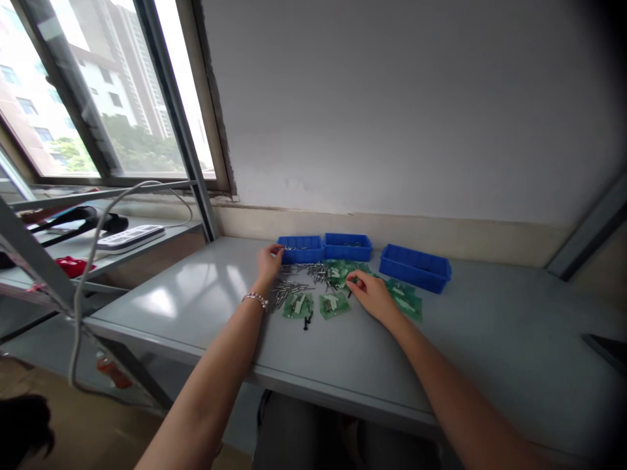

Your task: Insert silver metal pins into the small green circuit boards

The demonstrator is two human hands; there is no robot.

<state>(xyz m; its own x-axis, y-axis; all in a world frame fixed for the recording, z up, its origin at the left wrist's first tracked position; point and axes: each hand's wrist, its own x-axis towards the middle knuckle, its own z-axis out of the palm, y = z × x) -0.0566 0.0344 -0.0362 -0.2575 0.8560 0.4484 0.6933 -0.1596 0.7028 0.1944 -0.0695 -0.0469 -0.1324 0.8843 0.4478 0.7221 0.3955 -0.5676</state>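
Pins (pixel 321 275) lie heaped on the surface (pixel 490 326); the left hand (pixel 269 263) curls at the leftmost blue bin (pixel 306 256), the right hand (pixel 373 295), half-curled, among green packets (pixel 335 305). Whether either pinches anything, I cannot tell.

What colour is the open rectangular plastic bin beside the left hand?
Blue: the rectangular plastic bin beside the left hand shows best in the head view.

Blue bins (pixel 411 275), green packets (pixel 334 305)

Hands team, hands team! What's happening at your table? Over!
Left hand at left blue bin; grip unclear. Right hand among green packets; grip unclear. Silver pins piled between. Nothing visibly blocking either hand.
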